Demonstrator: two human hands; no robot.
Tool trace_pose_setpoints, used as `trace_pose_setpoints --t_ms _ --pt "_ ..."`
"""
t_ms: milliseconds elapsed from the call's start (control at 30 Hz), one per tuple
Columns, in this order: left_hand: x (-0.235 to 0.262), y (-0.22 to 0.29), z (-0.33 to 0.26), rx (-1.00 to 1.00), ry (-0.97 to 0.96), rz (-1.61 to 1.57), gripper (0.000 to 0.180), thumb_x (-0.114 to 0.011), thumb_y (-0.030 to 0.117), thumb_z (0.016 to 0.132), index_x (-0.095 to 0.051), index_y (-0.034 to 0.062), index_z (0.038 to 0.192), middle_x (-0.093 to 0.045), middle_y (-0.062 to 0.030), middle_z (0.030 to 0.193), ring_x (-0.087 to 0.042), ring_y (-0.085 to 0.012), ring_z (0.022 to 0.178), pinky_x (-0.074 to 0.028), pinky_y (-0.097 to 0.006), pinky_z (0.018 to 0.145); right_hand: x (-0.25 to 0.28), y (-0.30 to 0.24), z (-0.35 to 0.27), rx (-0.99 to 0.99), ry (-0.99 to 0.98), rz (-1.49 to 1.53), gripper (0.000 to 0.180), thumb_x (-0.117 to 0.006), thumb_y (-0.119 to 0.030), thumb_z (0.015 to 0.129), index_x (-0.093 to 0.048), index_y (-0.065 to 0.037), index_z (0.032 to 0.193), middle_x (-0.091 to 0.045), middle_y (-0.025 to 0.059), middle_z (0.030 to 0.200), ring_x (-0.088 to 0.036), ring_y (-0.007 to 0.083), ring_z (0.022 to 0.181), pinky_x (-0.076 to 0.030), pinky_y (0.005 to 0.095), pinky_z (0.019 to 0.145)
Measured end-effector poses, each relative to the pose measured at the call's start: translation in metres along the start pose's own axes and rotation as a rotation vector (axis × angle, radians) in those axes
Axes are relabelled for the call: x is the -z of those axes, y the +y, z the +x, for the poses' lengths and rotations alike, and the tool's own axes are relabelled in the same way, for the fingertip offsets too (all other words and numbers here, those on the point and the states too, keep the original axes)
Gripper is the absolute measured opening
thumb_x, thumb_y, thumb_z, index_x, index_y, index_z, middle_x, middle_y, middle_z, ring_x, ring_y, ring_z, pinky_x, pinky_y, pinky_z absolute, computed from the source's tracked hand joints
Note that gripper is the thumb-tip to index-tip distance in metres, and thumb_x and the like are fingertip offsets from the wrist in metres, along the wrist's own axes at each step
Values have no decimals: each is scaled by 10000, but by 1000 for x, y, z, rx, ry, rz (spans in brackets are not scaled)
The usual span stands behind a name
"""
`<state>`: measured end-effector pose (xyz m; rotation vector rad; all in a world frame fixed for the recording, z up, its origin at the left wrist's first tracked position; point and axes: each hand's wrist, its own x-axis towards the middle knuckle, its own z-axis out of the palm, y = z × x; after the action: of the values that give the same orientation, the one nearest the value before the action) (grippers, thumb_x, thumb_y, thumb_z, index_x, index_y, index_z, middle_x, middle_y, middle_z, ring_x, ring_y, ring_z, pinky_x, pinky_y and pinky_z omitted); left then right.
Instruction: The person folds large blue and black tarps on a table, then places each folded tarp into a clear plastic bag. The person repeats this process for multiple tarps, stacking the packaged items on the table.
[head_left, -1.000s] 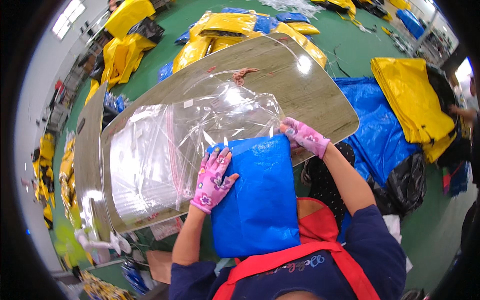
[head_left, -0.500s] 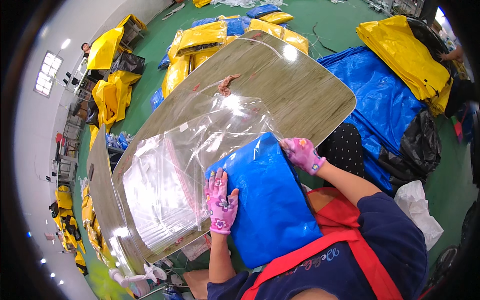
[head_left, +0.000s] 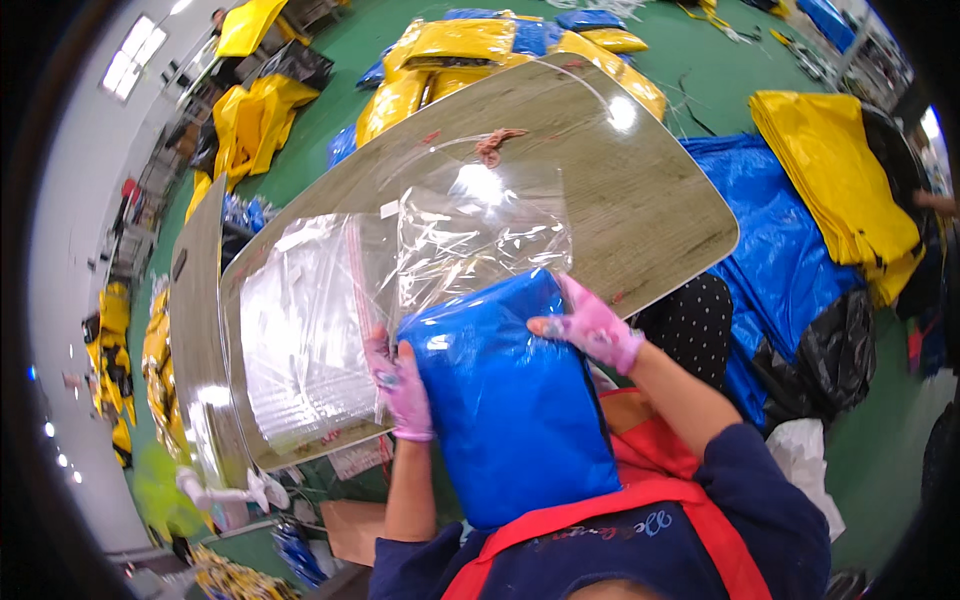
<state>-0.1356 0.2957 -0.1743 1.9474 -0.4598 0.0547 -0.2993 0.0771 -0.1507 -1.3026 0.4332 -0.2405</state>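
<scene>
A folded blue garment point(head_left: 505, 400) lies against my chest, its top end pushed into the mouth of a clear plastic bag point(head_left: 480, 240) that spreads over the wooden table point(head_left: 650, 200). My left hand point(head_left: 400, 385), in a pink patterned glove, grips the garment's left edge together with the bag's opening. My right hand point(head_left: 590, 325), gloved the same, pinches the garment's upper right corner and the bag's edge.
A stack of clear bags point(head_left: 300, 350) lies on the table to the left. A small reddish scrap point(head_left: 495, 143) sits near the far edge. Yellow garments point(head_left: 840, 180) and blue ones point(head_left: 770, 260) are heaped on the green floor to the right and behind the table.
The blue garment has tilted up toward me and its top has slid into the clear bag. My left hand has shifted from the top of the garment to its left edge.
</scene>
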Motion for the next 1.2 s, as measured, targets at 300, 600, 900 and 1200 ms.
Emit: trace_pose_setpoints --t_ms 300,600,900,1200 --pt "35 -12 -63 481 -713 -361 525 -697 328 875 -523 27 1269 -634 -82 1115 -603 -157 948 -509 -297 836 22 4 -61 -78 126 157 654 -749 -158 839 -409 8 1372 -558 122 1287 -548 180 1143 -442 323 991" --pt "38 -19 -71 194 -901 -99 709 -515 595 916 -507 1 1302 -637 -62 1068 -594 -148 913 -484 -293 818 69 52 -132 -702 -575 -402 625 -722 -418 845 -532 -55 1317 -655 117 1126 -628 201 971 -503 371 842" --pt "25 21 -49 448 -1044 -336 616 -700 352 875 -479 5 1334 -587 -90 1224 -553 -180 1094 -467 -325 936 59 15 -49 -176 49 53 632 -739 -350 838 -491 -23 1319 -646 71 1113 -615 191 991 -508 325 874" --pt "43 25 -73 452 -1057 -260 689 -697 357 865 -412 7 1385 -565 -93 1273 -536 -195 1152 -437 -335 989 66 36 -62 -49 -24 179 475 -639 -320 930 -522 -12 1272 -619 87 1146 -559 149 1060 -459 295 944"
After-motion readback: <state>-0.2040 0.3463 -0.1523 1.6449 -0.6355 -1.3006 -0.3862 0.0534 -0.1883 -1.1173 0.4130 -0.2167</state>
